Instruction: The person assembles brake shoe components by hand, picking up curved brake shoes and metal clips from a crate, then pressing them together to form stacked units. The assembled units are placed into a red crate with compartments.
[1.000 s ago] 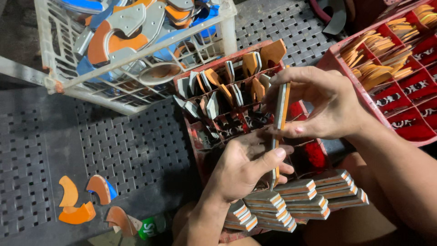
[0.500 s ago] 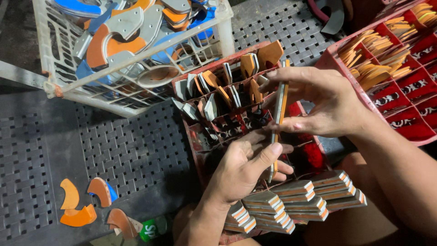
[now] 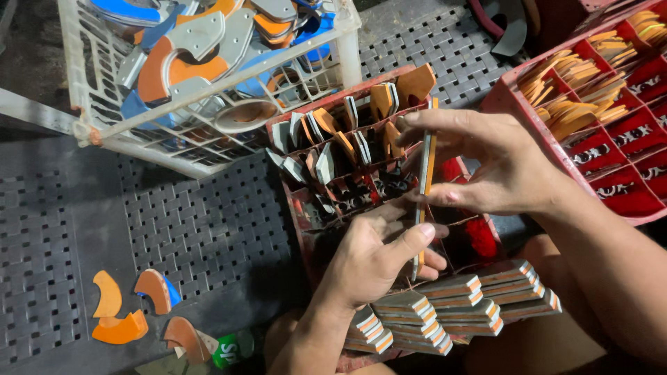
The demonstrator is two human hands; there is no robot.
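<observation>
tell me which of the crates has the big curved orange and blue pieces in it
The white lattice crate at top left; both red crates have small compartments holding smaller pieces.

Bright light is falling from above-right, washing out the white basket (image 3: 208,132) rim and the right hand (image 3: 500,167) knuckles. Shadow is pooling under the left hand (image 3: 375,257) and along the left edge. Focus is holding centrally; corners are softening and bending slightly.
</observation>
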